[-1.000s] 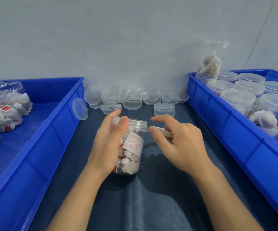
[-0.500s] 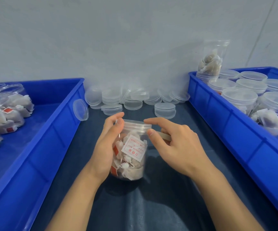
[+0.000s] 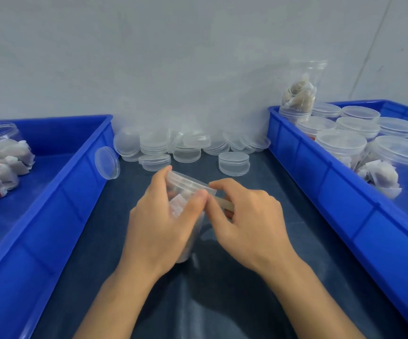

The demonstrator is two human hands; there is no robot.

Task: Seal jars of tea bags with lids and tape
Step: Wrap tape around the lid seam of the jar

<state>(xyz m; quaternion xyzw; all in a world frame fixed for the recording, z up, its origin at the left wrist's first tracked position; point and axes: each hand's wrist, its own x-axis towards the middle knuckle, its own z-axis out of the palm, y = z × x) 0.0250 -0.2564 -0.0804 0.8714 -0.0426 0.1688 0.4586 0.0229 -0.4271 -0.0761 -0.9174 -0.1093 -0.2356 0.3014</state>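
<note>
Both hands grip: left hand (image 3: pixel 160 223) clear round jar (image 3: pixel 185 189), right hand (image 3: pixel 249 223) tape strip (image 3: pixel 225 204).

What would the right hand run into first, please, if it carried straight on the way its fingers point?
The right hand points left toward the jar, so its fingers would meet the lidded rim at once, seemingly touching it already, with the left hand just beyond. Depth is hard to judge.
</note>
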